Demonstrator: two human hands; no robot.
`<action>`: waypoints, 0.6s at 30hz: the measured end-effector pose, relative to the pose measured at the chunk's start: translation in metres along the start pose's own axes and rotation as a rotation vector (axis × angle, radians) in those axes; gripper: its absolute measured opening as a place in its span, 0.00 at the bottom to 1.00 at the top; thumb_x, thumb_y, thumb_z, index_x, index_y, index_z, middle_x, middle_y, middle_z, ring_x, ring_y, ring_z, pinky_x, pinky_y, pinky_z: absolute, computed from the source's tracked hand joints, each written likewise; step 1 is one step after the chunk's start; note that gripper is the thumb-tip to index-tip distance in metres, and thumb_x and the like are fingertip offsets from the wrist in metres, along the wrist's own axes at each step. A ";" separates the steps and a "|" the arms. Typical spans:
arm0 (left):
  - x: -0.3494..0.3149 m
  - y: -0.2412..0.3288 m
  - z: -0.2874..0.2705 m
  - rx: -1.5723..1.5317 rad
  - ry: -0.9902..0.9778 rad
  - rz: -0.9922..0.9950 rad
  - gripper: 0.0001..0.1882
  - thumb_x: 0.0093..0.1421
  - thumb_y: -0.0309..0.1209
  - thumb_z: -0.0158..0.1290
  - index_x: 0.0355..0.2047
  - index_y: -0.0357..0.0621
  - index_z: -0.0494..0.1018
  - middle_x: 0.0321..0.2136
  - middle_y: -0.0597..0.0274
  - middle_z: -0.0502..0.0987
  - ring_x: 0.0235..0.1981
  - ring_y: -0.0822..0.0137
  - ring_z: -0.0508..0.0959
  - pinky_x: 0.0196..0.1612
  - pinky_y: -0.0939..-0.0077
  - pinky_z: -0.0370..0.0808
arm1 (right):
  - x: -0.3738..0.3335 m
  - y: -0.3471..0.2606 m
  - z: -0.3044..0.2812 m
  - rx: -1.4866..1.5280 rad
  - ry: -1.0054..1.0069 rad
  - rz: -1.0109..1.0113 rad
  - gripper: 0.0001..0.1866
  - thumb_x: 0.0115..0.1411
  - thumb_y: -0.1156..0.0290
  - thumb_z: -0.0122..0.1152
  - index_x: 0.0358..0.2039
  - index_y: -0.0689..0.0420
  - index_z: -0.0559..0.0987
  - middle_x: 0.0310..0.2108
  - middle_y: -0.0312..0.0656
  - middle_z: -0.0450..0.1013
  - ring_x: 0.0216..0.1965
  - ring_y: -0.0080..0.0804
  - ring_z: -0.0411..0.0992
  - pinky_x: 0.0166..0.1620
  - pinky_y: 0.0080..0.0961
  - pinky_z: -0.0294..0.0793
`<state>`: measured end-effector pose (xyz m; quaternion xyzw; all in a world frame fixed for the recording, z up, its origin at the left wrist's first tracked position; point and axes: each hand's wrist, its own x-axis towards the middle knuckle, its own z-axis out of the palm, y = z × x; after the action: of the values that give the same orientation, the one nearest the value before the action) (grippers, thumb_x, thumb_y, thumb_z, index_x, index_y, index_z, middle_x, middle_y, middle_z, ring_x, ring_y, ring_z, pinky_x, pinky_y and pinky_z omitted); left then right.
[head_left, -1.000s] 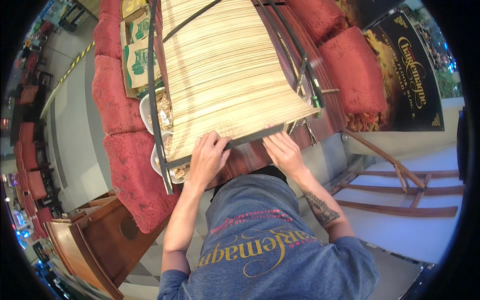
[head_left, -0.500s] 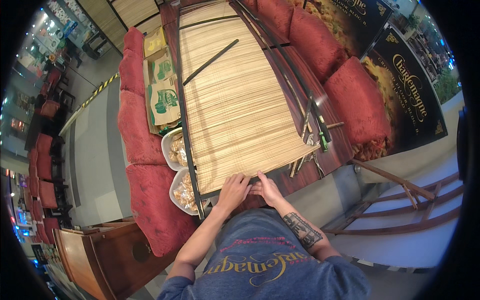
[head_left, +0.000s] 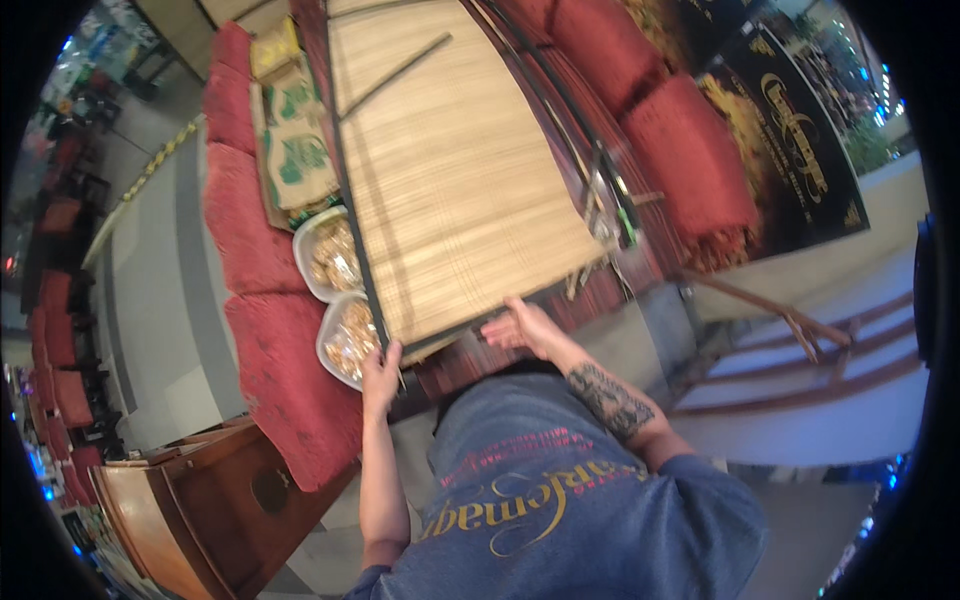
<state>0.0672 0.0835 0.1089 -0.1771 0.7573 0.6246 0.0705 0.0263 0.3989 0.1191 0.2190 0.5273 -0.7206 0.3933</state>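
Note:
A pale bamboo mat [head_left: 465, 200] lies on the dark reddish table, bordered by dark strips along its left and near edges. At the near left corner, my left hand [head_left: 380, 382] is closed on the dark edging strip [head_left: 362, 255], its lower fingers partly hidden. My right hand [head_left: 528, 328] is at the near edge, thumb over the dark border and fingers stretched leftward beside it. Its fingers look apart. One loose dark strip [head_left: 400, 75] lies slantwise across the far part of the mat.
Two white tubs of bagged brown pieces [head_left: 332, 255] stand left of the mat, beyond them an open carton [head_left: 300, 150]. Thin sticks and a green-handled tool [head_left: 626, 226] lie along the right. Red padded seats [head_left: 690, 150] flank the table. A wooden cabinet [head_left: 190, 490] stands lower left.
My left hand has moved left from the middle of the near edge to the corner. My right hand stays by the border, its fingers now more spread. The whole view has shifted slightly.

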 end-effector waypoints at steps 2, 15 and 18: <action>0.000 0.004 0.002 -0.027 -0.045 -0.083 0.18 0.68 0.40 0.53 0.40 0.33 0.76 0.30 0.66 0.78 0.31 0.77 0.73 0.36 0.78 0.71 | -0.011 -0.002 0.004 -0.030 0.095 -0.020 0.38 0.70 0.42 0.39 0.52 0.72 0.72 0.42 0.52 0.80 0.40 0.35 0.80 0.42 0.28 0.77; 0.008 -0.105 -0.001 -0.100 -0.044 -0.160 0.19 0.70 0.39 0.50 0.53 0.35 0.70 0.35 0.64 0.76 0.29 0.75 0.74 0.36 0.79 0.73 | -0.062 0.065 -0.142 -0.683 0.387 0.040 0.22 0.69 0.53 0.53 0.25 0.58 0.74 0.20 0.39 0.75 0.24 0.27 0.77 0.32 0.27 0.75; -0.003 -0.084 0.007 -0.019 -0.011 -0.272 0.19 0.69 0.39 0.52 0.52 0.37 0.71 0.32 0.67 0.74 0.31 0.76 0.72 0.35 0.81 0.69 | -0.075 0.031 -0.200 -0.852 0.601 0.003 0.19 0.64 0.56 0.60 0.29 0.62 0.77 0.23 0.45 0.78 0.23 0.31 0.77 0.32 0.31 0.76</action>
<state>0.0991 0.0776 0.0308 -0.2756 0.7198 0.6175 0.1569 0.0761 0.6060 0.0861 0.2377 0.8631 -0.3469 0.2798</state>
